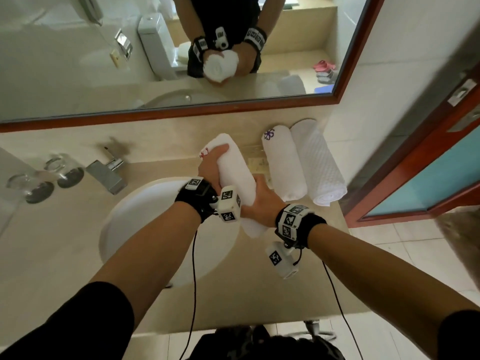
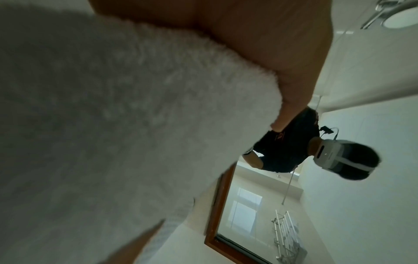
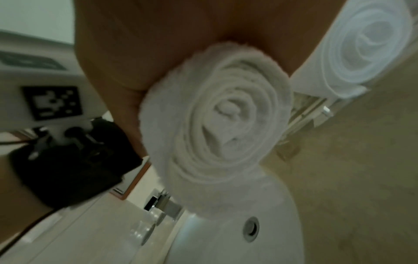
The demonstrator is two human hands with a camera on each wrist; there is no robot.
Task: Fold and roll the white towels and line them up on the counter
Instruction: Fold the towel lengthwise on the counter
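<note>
A rolled white towel [image 1: 235,172] with a red emblem at its far end is held above the counter, just right of the sink. My left hand [image 1: 211,165] grips its far half, fingers curled over the top. Near its close end my right hand [image 1: 262,198] wraps round it. The right wrist view looks straight at the spiral end of this roll [image 3: 217,125]. In the left wrist view the towel's fluffy side [image 2: 113,125] fills most of the picture under my palm. Two more rolled white towels lie side by side on the counter to the right: one with a purple emblem [image 1: 283,162], one waffle-textured [image 1: 319,162].
A white sink basin [image 1: 135,211] sits below my left arm, with a chrome tap [image 1: 106,172] behind it. Two upturned glasses [image 1: 49,172] stand at the left. The mirror [image 1: 155,61] runs along the back wall. A red-framed door [image 1: 426,172] borders the counter's right end.
</note>
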